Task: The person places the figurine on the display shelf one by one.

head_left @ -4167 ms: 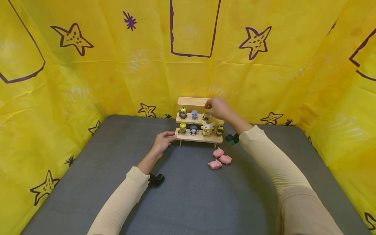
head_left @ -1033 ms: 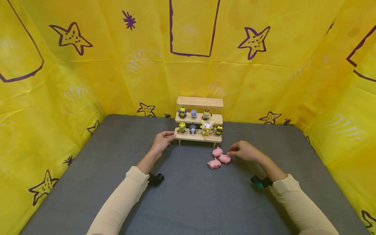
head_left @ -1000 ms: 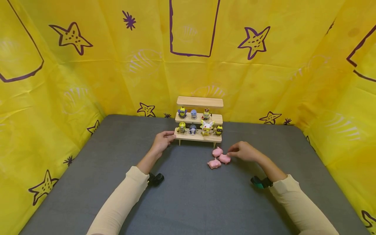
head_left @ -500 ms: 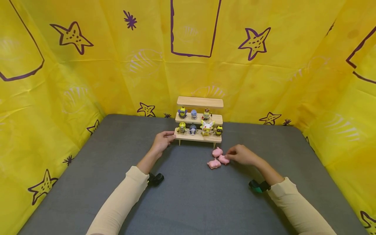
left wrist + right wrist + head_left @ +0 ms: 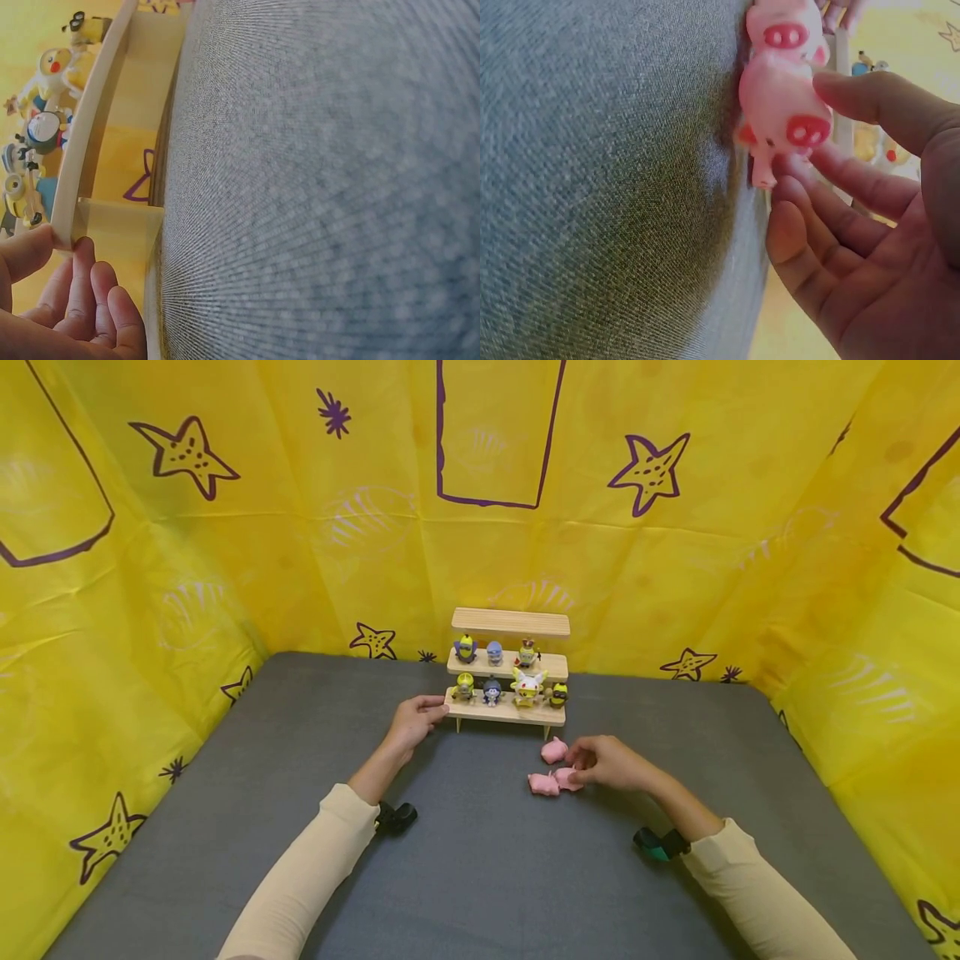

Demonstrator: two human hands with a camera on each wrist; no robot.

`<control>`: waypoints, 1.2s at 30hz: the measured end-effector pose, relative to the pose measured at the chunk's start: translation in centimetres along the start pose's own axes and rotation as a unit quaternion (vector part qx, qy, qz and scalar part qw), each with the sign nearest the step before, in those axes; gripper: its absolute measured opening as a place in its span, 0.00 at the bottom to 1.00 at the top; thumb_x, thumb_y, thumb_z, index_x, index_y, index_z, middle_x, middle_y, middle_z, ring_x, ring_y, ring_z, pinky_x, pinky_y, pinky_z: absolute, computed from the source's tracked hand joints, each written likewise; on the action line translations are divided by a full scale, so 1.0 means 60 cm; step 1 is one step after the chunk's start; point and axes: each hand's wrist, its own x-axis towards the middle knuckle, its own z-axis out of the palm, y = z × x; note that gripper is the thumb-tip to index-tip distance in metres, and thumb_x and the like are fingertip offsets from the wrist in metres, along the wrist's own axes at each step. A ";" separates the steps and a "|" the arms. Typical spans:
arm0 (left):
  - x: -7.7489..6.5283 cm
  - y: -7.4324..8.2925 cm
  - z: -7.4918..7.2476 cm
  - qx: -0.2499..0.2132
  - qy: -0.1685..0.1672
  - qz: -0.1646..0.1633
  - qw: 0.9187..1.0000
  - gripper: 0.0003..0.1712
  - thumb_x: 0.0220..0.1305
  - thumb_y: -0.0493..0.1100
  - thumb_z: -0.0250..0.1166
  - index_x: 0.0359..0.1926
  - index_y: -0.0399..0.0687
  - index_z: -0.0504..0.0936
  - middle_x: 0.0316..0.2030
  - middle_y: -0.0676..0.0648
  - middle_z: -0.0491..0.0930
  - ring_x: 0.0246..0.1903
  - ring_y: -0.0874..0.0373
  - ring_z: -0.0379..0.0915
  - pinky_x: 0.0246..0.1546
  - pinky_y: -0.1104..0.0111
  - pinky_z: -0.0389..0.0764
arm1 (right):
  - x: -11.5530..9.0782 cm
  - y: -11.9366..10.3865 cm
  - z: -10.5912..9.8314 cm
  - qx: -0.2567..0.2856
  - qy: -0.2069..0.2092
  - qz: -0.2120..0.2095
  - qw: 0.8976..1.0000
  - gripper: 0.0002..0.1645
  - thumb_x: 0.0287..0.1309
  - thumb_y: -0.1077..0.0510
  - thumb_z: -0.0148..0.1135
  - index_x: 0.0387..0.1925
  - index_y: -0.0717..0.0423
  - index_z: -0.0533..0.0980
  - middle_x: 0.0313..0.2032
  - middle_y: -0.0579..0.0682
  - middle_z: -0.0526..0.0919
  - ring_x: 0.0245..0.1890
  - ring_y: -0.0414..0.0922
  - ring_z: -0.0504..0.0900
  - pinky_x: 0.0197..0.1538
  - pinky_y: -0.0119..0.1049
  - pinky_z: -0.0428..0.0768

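My left hand (image 5: 414, 724) pinches the left end of the bottom tier of a stepped wooden display stand (image 5: 506, 713), thumb above and fingers beneath, as the left wrist view shows. At the front right of the stand lie three pink toy pigs on the grey cloth. My right hand (image 5: 611, 763) has its thumb and fingers around the nearest toy pig (image 5: 780, 105), partly covering it in the head view. A second toy pig (image 5: 543, 785) touches it on the left, and the third toy pig (image 5: 554, 751) lies just behind.
Small figurines stand on the stand's two lower tiers, among them a white-eared figurine (image 5: 528, 687) and a crowned figurine (image 5: 527, 653). The top tier (image 5: 510, 621) is bare wood. A yellow patterned cloth (image 5: 525, 552) hangs behind and at both sides of the grey tabletop (image 5: 480, 860).
My right hand has come down from the middle tier, where it was at a figurine, to the pigs and taken hold of one, which has shifted slightly. My left hand stays on the stand.
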 end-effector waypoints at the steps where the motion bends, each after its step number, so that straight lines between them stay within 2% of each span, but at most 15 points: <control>1: 0.000 0.000 0.000 0.001 0.000 0.000 1.000 0.21 0.68 0.44 0.62 0.59 0.41 0.78 0.50 0.40 0.80 0.49 0.49 0.75 0.48 0.63 0.75 | -0.001 -0.001 0.001 -0.005 0.004 -0.001 1.000 0.17 0.52 0.57 0.72 0.40 0.63 0.81 0.26 0.46 0.80 0.26 0.37 0.73 0.30 0.29 0.73; 5: -0.002 0.000 0.001 0.003 -0.001 -0.002 1.000 0.21 0.68 0.45 0.61 0.59 0.41 0.77 0.50 0.40 0.80 0.49 0.49 0.76 0.48 0.62 0.75 | -0.005 -0.004 0.004 -0.056 0.015 -0.015 0.998 0.18 0.47 0.57 0.75 0.39 0.62 0.82 0.25 0.45 0.79 0.25 0.36 0.71 0.29 0.28 0.71; 9: -0.003 -0.001 0.001 0.001 0.000 -0.004 1.000 0.21 0.68 0.44 0.61 0.59 0.41 0.78 0.51 0.40 0.80 0.48 0.50 0.75 0.48 0.63 0.75 | -0.008 -0.006 0.007 -0.103 0.005 -0.031 0.994 0.16 0.44 0.58 0.76 0.36 0.59 0.83 0.24 0.44 0.75 0.26 0.36 0.69 0.30 0.28 0.69; 16: -0.002 -0.001 0.001 0.000 0.001 -0.005 1.000 0.21 0.68 0.44 0.61 0.59 0.41 0.78 0.50 0.40 0.81 0.48 0.50 0.76 0.47 0.64 0.75 | -0.017 -0.011 0.010 -0.109 -0.014 -0.055 0.992 0.14 0.49 0.58 0.72 0.39 0.59 0.83 0.26 0.43 0.76 0.27 0.35 0.69 0.30 0.27 0.69; 21: 0.001 -0.001 0.000 -0.003 0.001 -0.005 1.000 0.21 0.68 0.45 0.61 0.59 0.42 0.78 0.51 0.40 0.80 0.48 0.50 0.76 0.47 0.63 0.74 | -0.020 -0.020 0.012 -0.157 0.020 -0.070 0.985 0.15 0.44 0.59 0.74 0.38 0.59 0.83 0.25 0.43 0.75 0.26 0.35 0.68 0.31 0.28 0.68; 24: 0.001 0.000 -0.001 -0.003 0.001 -0.007 1.000 0.21 0.69 0.45 0.61 0.59 0.42 0.78 0.51 0.40 0.80 0.48 0.50 0.75 0.48 0.63 0.74 | -0.021 -0.027 0.014 -0.179 0.028 -0.061 0.982 0.17 0.43 0.57 0.75 0.38 0.58 0.83 0.25 0.42 0.74 0.26 0.37 0.67 0.31 0.29 0.65; 28: 0.002 0.000 0.000 -0.002 0.001 -0.008 1.000 0.21 0.69 0.45 0.61 0.59 0.42 0.78 0.51 0.40 0.80 0.48 0.50 0.75 0.49 0.62 0.75 | -0.024 -0.029 0.013 -0.176 0.011 -0.050 0.983 0.19 0.42 0.57 0.76 0.40 0.57 0.83 0.26 0.42 0.74 0.27 0.38 0.67 0.31 0.29 0.64; 36: 0.003 -0.002 0.001 -0.004 0.000 -0.002 1.000 0.21 0.68 0.45 0.62 0.59 0.42 0.78 0.49 0.40 0.80 0.49 0.48 0.76 0.48 0.62 0.75 | -0.033 -0.024 0.004 -0.162 -0.009 -0.060 0.985 0.19 0.43 0.59 0.75 0.42 0.53 0.83 0.28 0.45 0.75 0.29 0.37 0.70 0.33 0.30 0.69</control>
